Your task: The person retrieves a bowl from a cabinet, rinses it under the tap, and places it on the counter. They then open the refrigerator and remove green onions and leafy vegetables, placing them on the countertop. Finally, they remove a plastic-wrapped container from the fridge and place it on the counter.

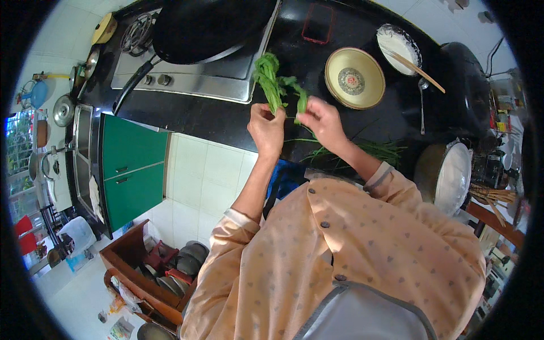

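Observation:
My left hand (267, 129) is closed around a bunch of leafy greens (267, 76), holding it upright over the counter's front edge. Close beside it, my right hand (323, 120) pinches a single leafy green stem (301, 103) whose top leans toward the bunch. Loose thin green stalks (377, 150) lie on the dark counter below my right forearm. Beyond the right hand stands a yellowish bowl (355, 78) with a patterned centre and nothing in it.
A black wok (209, 28) sits on the steel gas stove (198, 79), its handle (133, 88) jutting toward me. Further right are a bowl of white powder (396, 42) with chopsticks (416, 69), a spoon (422, 105), a phone (318, 24) and a large covered pot (450, 175).

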A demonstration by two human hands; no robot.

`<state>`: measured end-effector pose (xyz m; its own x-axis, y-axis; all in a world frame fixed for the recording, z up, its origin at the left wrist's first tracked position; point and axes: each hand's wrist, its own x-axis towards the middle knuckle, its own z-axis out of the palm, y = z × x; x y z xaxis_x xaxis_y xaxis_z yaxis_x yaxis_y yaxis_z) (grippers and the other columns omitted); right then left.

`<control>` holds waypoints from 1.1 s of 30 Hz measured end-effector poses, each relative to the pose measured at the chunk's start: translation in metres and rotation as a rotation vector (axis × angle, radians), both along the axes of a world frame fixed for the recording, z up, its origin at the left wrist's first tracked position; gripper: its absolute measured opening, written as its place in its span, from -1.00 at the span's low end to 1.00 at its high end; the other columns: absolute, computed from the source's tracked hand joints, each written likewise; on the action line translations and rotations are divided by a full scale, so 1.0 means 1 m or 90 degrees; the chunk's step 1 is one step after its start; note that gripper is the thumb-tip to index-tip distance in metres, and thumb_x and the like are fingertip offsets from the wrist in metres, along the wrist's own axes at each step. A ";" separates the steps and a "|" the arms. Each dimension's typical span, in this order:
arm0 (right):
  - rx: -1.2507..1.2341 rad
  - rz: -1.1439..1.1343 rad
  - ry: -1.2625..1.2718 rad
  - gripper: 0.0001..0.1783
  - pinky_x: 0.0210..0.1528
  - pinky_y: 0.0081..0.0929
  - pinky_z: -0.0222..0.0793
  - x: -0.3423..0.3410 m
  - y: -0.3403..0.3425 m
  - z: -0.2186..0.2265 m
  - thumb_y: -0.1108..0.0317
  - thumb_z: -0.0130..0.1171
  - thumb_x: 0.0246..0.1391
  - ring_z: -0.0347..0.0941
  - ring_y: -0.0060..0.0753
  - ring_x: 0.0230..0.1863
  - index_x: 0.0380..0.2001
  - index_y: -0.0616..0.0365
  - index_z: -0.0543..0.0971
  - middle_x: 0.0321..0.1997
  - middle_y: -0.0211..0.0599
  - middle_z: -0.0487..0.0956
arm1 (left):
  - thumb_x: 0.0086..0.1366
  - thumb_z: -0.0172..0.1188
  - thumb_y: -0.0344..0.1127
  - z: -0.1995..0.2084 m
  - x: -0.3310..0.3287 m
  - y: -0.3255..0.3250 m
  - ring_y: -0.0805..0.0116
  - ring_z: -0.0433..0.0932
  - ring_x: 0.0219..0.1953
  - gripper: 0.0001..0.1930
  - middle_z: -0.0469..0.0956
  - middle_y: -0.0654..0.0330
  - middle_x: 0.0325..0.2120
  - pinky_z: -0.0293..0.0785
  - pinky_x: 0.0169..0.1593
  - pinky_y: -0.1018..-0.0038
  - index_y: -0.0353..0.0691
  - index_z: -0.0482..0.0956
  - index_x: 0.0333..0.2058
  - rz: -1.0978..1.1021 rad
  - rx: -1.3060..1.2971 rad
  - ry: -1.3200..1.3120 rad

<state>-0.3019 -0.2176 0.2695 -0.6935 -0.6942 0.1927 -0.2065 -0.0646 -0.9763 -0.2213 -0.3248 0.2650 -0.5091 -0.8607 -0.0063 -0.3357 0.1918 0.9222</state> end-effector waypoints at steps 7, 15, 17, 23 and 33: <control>0.030 0.004 -0.407 -0.87 -0.66 -0.74 0.16 -0.005 -0.028 -0.005 0.44 0.16 -0.04 0.27 -0.71 -0.65 -0.46 0.26 0.44 -0.54 -0.37 0.46 | -0.05 0.26 -0.46 0.001 0.010 0.008 0.19 0.40 -0.49 -0.78 0.40 0.11 -0.56 0.33 -0.38 0.36 -0.31 0.38 -0.44 -0.134 -0.362 -0.012; -0.012 0.052 -0.522 -0.91 -0.65 -0.72 0.23 0.004 -0.025 -0.010 0.55 0.12 -0.08 0.34 -0.63 -0.63 -0.46 0.30 0.44 -0.48 -0.31 0.47 | 0.08 0.21 -0.39 -0.002 0.033 -0.009 0.50 0.41 -0.44 -0.81 0.48 0.27 -0.48 0.34 -0.32 0.52 -0.29 0.48 -0.31 -0.134 0.455 0.168; -0.001 0.081 -0.500 -0.91 -0.66 -0.70 0.25 0.006 -0.026 -0.009 0.55 0.12 -0.09 0.35 -0.62 -0.63 -0.46 0.30 0.44 -0.48 -0.31 0.47 | 0.14 0.16 -0.33 -0.005 0.035 -0.021 0.50 0.42 -0.45 -0.87 0.50 0.26 -0.47 0.32 -0.31 0.56 -0.25 0.53 -0.37 -0.181 0.659 0.210; 0.023 0.126 -0.463 -0.90 -0.71 -0.66 0.27 0.018 -0.019 0.001 0.60 0.09 -0.10 0.37 -0.58 -0.63 -0.43 0.30 0.43 -0.47 -0.31 0.46 | 0.12 0.11 -0.46 -0.020 0.030 -0.028 0.48 0.43 -0.53 -0.93 0.48 0.26 -0.55 0.32 -0.40 0.61 -0.31 0.54 -0.49 -0.034 0.622 0.234; 0.063 -0.157 -0.396 -0.91 -0.57 -0.59 0.38 -0.019 -0.013 -0.045 0.59 0.12 -0.12 0.36 -0.57 -0.62 -0.54 0.20 0.43 -0.56 -0.36 0.43 | 0.08 0.22 -0.44 -0.012 0.035 -0.041 0.65 0.31 -0.59 -0.90 0.43 0.35 -0.63 0.22 -0.50 0.68 -0.30 0.48 -0.46 -0.005 0.250 0.141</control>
<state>-0.3211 -0.2308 0.2245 -0.7948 -0.4956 -0.3503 0.3988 0.0085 -0.9170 -0.1860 -0.3659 0.2533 -0.5410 -0.8113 -0.2216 -0.1218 -0.1851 0.9751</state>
